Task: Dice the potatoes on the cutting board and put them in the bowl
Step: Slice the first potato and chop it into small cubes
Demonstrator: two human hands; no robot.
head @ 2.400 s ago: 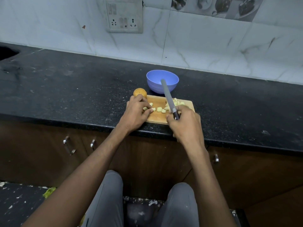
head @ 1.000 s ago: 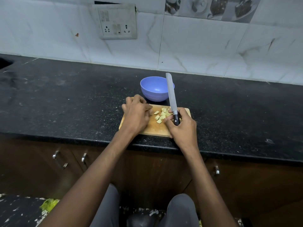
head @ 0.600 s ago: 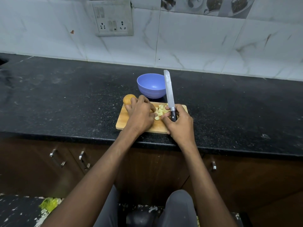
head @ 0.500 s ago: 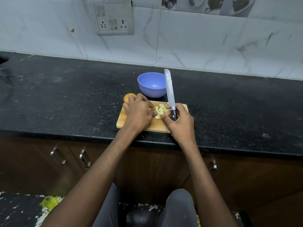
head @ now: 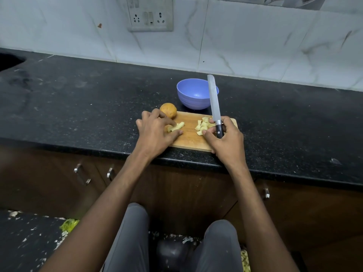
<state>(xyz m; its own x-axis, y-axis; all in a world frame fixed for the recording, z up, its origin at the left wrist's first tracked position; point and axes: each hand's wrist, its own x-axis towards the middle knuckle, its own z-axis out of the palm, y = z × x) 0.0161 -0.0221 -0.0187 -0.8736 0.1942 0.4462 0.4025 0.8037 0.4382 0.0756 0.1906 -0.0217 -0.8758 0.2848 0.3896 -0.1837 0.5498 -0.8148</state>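
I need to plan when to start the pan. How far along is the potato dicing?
Partly done. A pile of cubes already lies on the cutting board. In hand: the left hand holds uncut potato strips, and the right hand grips the knife, blade raised. Left: dicing the strips and the whole potato, then filling the blue bowl, which looks empty.

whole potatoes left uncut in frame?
1. The whole potato sits at the far left corner of the cutting board, just beyond the left hand. Another could be hidden under that hand.
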